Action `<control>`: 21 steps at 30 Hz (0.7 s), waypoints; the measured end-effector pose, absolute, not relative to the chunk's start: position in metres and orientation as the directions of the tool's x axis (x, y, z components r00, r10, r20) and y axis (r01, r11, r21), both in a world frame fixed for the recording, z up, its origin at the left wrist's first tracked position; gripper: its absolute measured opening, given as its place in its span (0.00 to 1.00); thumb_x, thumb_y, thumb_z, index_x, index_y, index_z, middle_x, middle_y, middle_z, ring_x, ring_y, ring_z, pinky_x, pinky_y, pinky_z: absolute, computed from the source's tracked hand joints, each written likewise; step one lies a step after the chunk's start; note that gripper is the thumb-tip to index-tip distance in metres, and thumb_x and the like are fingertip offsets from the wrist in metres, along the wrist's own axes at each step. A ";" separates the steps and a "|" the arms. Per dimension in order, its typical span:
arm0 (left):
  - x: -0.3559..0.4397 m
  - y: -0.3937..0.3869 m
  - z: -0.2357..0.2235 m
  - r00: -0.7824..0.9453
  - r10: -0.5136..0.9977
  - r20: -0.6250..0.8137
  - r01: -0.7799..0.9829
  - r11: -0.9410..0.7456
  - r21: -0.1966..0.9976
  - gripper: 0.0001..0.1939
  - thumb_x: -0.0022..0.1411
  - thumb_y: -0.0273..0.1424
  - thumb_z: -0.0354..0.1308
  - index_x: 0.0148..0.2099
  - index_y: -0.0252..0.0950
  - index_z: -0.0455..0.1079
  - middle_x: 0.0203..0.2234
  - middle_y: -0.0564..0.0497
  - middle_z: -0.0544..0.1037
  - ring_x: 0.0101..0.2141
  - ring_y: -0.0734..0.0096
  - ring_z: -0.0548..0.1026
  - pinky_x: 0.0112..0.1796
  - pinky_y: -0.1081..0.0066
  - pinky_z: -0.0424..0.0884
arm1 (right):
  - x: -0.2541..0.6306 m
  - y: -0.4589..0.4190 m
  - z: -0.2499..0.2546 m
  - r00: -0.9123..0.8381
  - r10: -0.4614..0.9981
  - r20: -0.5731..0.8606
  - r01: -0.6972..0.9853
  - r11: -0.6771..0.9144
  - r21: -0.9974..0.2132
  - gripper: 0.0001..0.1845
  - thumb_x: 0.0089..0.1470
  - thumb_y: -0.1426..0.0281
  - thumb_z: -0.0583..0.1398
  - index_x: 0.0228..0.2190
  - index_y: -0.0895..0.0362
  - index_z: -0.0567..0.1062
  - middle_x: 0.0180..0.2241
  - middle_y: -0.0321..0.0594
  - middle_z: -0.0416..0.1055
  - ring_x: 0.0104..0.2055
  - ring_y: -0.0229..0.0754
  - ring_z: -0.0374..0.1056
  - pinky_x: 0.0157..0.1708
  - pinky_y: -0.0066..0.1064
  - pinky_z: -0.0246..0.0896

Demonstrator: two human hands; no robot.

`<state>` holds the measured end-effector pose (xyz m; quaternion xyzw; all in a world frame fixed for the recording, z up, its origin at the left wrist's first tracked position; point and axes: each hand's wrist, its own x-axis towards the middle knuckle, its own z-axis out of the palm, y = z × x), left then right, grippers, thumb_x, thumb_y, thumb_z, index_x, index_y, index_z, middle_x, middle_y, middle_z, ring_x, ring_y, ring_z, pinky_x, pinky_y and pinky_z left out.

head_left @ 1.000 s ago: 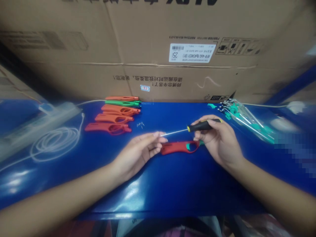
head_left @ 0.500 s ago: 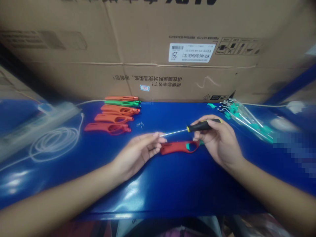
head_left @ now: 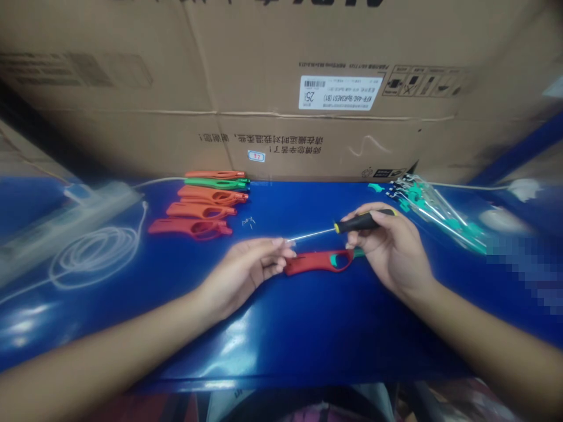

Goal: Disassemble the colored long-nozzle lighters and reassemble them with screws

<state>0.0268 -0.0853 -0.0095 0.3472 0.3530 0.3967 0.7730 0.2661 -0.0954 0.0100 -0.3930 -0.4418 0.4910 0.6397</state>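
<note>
My right hand (head_left: 391, 246) grips the screwdriver (head_left: 360, 223); my left hand's (head_left: 246, 272) fingertips pinch its tip, above the red lighter casing (head_left: 314, 263) on the glossy blue table (head_left: 281, 334). A cardboard box (head_left: 264, 88) walls the far side.

The screwdriver with a black-and-yellow handle and a slim, bright metal shaft (head_left: 347, 225) is held raised and slightly tilted, its handle end to the right and higher, its tip obscured. Near it, the long red plastic lighter-shaped casing (head_left: 313, 262) lies lengthwise across the blue counter (head_left: 308, 334), teal-green showing inside its open loop and at its right end.
</note>
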 end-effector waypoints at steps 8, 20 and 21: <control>0.024 -0.083 -0.014 0.356 0.930 -0.094 -0.112 0.142 0.984 0.08 0.56 0.32 0.72 0.39 0.36 0.83 0.30 0.50 0.84 0.28 0.79 0.76 0.33 0.80 0.73 | 0.266 -0.096 0.011 0.122 0.976 0.181 -0.309 0.211 -0.928 0.04 0.54 0.70 0.60 0.29 0.56 0.75 0.29 0.39 0.78 0.21 0.38 0.70 0.23 0.32 0.69; 0.021 -0.082 -0.011 0.403 0.908 0.112 0.162 -0.191 0.968 0.06 0.61 0.32 0.67 0.38 0.35 0.80 0.31 0.50 0.84 0.32 0.72 0.80 0.37 0.74 0.75 | 0.268 -0.095 0.013 0.093 0.973 0.210 -0.295 0.228 -0.928 0.04 0.52 0.72 0.59 0.28 0.57 0.75 0.28 0.40 0.78 0.20 0.39 0.69 0.20 0.32 0.69; 0.020 -0.082 -0.012 0.412 0.899 0.148 0.196 -0.246 0.949 0.06 0.62 0.32 0.66 0.38 0.34 0.80 0.32 0.49 0.84 0.33 0.71 0.80 0.38 0.74 0.75 | 0.268 -0.096 0.013 0.093 0.972 0.215 -0.280 0.233 -0.931 0.04 0.52 0.72 0.59 0.28 0.57 0.74 0.27 0.40 0.78 0.19 0.39 0.69 0.19 0.32 0.69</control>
